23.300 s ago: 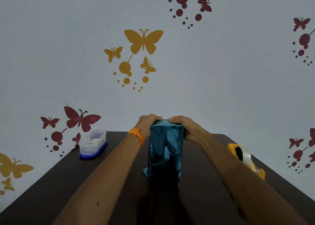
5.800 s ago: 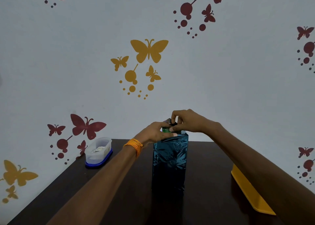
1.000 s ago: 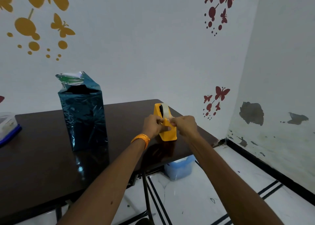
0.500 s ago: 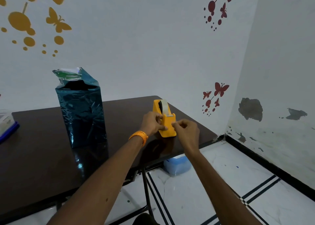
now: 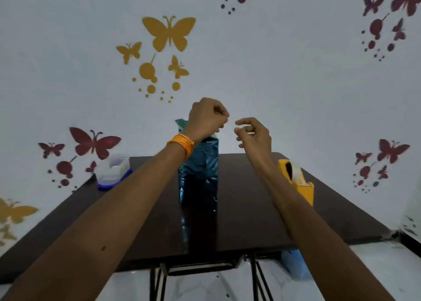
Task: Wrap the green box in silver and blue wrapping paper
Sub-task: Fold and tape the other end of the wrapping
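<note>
Sitting at the far left corner of the table (image 5: pixel 250 209): clear container (image 5: pixel 113 170). Hovering clenched over the box top: left hand (image 5: pixel 206 118), fingertips pressing against thumb; cannot tell whether pinching anything. Standing upright mid-table: green box (image 5: pixel 180 124), blue wrapping paper (image 5: pixel 198 177) gaping at the top. Hanging just right of it: right hand (image 5: pixel 254 136), fingers half curling; grip impossible to tell. Resting near the right edge: yellow tape dispenser (image 5: pixel 297 181).

left hand (image 5: pixel 206 118): off the yellow tape dispenser (image 5: pixel 300 182) it steadied half a second ago, now raised with fingers curled in front of the top of the wrapped box (image 5: pixel 198 170). right hand (image 5: pixel 254 134): drawn away from the dispenser's front, lifted just beside the left hand, fingers loosely bent; whether tape runs between them cannot be told. dispenser: now unhandled, behind the right forearm; view swung back to face the box.
</note>
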The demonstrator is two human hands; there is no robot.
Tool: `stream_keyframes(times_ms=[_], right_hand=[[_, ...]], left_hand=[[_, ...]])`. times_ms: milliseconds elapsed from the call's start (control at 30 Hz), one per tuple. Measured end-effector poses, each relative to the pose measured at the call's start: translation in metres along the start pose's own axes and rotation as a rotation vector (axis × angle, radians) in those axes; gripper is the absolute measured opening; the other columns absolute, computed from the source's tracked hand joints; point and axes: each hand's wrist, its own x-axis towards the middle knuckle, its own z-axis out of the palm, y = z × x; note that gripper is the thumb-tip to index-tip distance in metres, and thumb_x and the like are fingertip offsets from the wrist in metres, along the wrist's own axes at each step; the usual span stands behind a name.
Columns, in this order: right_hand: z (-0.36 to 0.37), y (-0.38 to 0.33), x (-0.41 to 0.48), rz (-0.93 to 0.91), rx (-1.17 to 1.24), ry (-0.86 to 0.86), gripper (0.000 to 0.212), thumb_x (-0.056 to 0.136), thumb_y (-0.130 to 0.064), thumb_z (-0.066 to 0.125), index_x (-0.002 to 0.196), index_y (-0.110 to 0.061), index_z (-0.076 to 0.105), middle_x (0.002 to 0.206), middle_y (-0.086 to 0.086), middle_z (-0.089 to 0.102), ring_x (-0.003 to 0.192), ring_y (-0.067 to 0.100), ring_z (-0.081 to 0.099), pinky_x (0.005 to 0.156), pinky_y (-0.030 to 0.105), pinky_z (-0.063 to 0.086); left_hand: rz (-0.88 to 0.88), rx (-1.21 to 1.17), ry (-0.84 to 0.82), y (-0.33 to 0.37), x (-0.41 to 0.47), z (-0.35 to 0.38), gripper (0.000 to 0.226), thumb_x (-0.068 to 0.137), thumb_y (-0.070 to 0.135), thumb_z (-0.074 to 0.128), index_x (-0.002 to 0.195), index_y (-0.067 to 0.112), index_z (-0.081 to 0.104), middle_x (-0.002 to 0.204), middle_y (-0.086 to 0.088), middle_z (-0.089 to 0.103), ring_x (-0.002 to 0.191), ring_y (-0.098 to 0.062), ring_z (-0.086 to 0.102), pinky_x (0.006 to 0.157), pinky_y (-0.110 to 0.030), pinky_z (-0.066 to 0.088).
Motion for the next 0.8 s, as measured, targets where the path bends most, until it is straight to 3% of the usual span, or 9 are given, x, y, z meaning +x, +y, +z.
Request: stream_keyframes(times_ms=[67, 167, 233, 367, 467, 633, 700, 800], right_hand=[[0.023, -0.006, 0.016, -0.015, 0.006, -0.054, 0.011, 0.093, -0.019, 0.063, 0.103, -0.023, 0.068, 0.087, 0.005, 0.069, 0.082, 0.017, 0.068, 0.068, 0.028, 0.057], [0.048, -0.009, 0.034, -0.026, -0.029, -0.117, 0.014, 0.091, -0.02, 0.066, 0.103, -0.027, 0.068, 0.088, 0.004, 0.07, 0.083, 0.017, 0.068, 0.077, 0.035, 0.057], [0.055, -0.006, 0.041, -0.013, -0.062, -0.164, 0.022, 0.09, -0.017, 0.067, 0.108, -0.029, 0.066, 0.09, 0.005, 0.07, 0.086, 0.017, 0.067, 0.075, 0.033, 0.054], [0.059, 0.0, 0.046, 0.037, -0.079, -0.257, 0.049, 0.084, -0.006, 0.072, 0.124, -0.03, 0.058, 0.089, 0.006, 0.069, 0.084, 0.015, 0.067, 0.07, 0.027, 0.053], [0.058, 0.005, 0.05, 0.064, -0.076, -0.279, 0.062, 0.08, -0.001, 0.075, 0.131, -0.029, 0.053, 0.091, 0.008, 0.069, 0.083, 0.015, 0.068, 0.069, 0.027, 0.056], [0.06, 0.013, 0.055, 0.025, -0.115, -0.363, 0.069, 0.084, -0.003, 0.074, 0.139, -0.032, 0.045, 0.089, 0.005, 0.073, 0.087, 0.017, 0.071, 0.076, 0.024, 0.055], [0.059, 0.015, 0.058, 0.022, -0.134, -0.42, 0.07, 0.087, -0.002, 0.07, 0.143, -0.031, 0.04, 0.09, 0.002, 0.075, 0.089, 0.014, 0.071, 0.086, 0.026, 0.054], [0.058, 0.017, 0.064, 0.038, -0.132, -0.516, 0.069, 0.093, -0.003, 0.064, 0.147, -0.032, 0.033, 0.101, 0.003, 0.076, 0.098, 0.015, 0.07, 0.095, 0.032, 0.052]], left_hand=[[-0.031, -0.018, 0.139, -0.009, 0.004, -0.031, 0.01, 0.082, 0.01, 0.065, 0.081, 0.009, 0.074, 0.073, -0.003, 0.072, 0.067, -0.017, 0.071, 0.065, -0.033, 0.061], [-0.13, 0.143, 0.293, -0.031, 0.007, -0.063, 0.014, 0.084, 0.021, 0.062, 0.083, 0.009, 0.07, 0.086, -0.002, 0.07, 0.077, -0.021, 0.063, 0.07, -0.033, 0.051], [-0.261, 0.24, 0.271, -0.05, 0.006, -0.069, 0.027, 0.085, 0.03, 0.063, 0.096, 0.006, 0.066, 0.091, -0.002, 0.063, 0.081, -0.022, 0.055, 0.071, -0.031, 0.041], [-0.474, 0.132, 0.087, -0.076, 0.01, -0.062, 0.074, 0.077, 0.06, 0.064, 0.117, -0.001, 0.054, 0.093, -0.014, 0.066, 0.078, -0.029, 0.065, 0.058, -0.031, 0.046], [-0.473, 0.139, 0.026, -0.078, 0.015, -0.051, 0.058, 0.077, 0.05, 0.073, 0.102, 0.004, 0.05, 0.078, -0.008, 0.061, 0.062, -0.023, 0.063, 0.047, -0.027, 0.044], [-0.375, 0.21, 0.093, -0.082, 0.031, -0.045, 0.034, 0.076, 0.018, 0.066, 0.106, 0.006, 0.055, 0.091, -0.014, 0.067, 0.078, -0.031, 0.068, 0.074, -0.042, 0.059], [-0.353, 0.153, 0.092, -0.085, 0.036, -0.045, 0.027, 0.075, 0.014, 0.065, 0.102, 0.012, 0.059, 0.086, -0.008, 0.067, 0.069, -0.024, 0.068, 0.066, -0.036, 0.057], [-0.447, -0.225, 0.213, -0.093, 0.039, -0.047, 0.01, 0.081, 0.01, 0.058, 0.09, 0.009, 0.063, 0.078, -0.009, 0.066, 0.055, -0.016, 0.059, 0.051, -0.024, 0.044]])
